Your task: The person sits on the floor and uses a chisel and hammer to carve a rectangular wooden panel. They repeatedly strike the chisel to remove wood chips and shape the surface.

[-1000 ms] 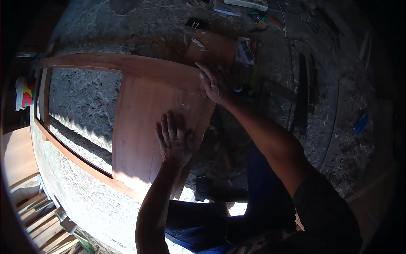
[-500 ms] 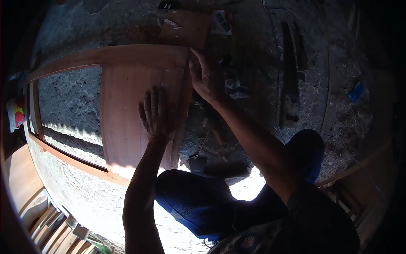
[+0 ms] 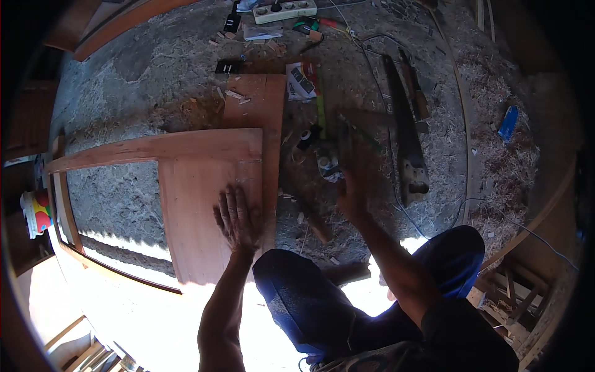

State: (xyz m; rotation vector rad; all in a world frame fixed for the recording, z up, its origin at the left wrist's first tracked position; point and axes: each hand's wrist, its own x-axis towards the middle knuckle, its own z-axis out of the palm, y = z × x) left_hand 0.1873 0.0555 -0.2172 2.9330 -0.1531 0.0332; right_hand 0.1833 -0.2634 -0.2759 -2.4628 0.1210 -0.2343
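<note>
Left hand (image 3: 237,222) rests flat on the panel (image 3: 192,217), its fingers slightly spread and pinching nothing; the panel fills the right end of the frame (image 3: 118,153), which lies at the left on the floor (image 3: 124,105). Right hand (image 3: 353,189) is blurred in shade, near the saw (image 3: 406,133), so I cannot tell whether it is spread or pinches something. With such weak light, this hand could brush the saw's blade, and uneven pressure from the left hand could make the panel slide.
</note>
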